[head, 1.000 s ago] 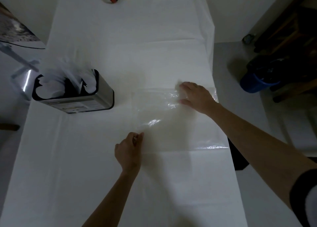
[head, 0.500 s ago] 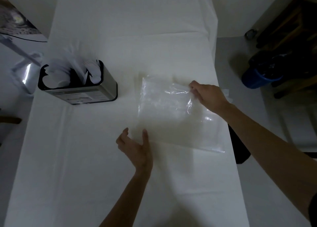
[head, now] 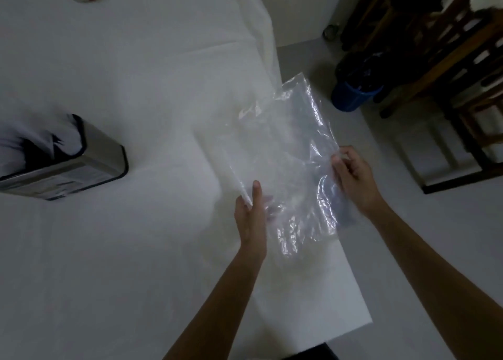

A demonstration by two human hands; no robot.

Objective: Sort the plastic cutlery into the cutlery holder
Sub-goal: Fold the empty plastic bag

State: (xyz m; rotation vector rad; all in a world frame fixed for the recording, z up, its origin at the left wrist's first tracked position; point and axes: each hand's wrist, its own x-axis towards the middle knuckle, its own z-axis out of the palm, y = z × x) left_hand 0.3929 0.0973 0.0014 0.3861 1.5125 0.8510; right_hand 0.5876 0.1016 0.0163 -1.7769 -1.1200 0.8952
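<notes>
Clear plastic bag point(head: 285, 153) held up by 2 hands over the right edge of the white-clothed table point(head: 136, 251). Left hand point(head: 251, 215) pinches the bag's near-left edge, thumb straight on top, fingers behind showing through the plastic. Right hand point(head: 352, 174) grips the right edge, fingers curled together on the film. Cutlery holder point(head: 89, 163) stands far left, well apart from the bag. White plastic cutlery point(head: 24, 142) inside it, blurry, probably spoons. Blue bin point(head: 353, 98) on floor.

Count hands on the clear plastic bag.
2. The left hand holds the plastic bag at its near-left edge; the right hand pinches its right edge. Neither is hidden.
</notes>
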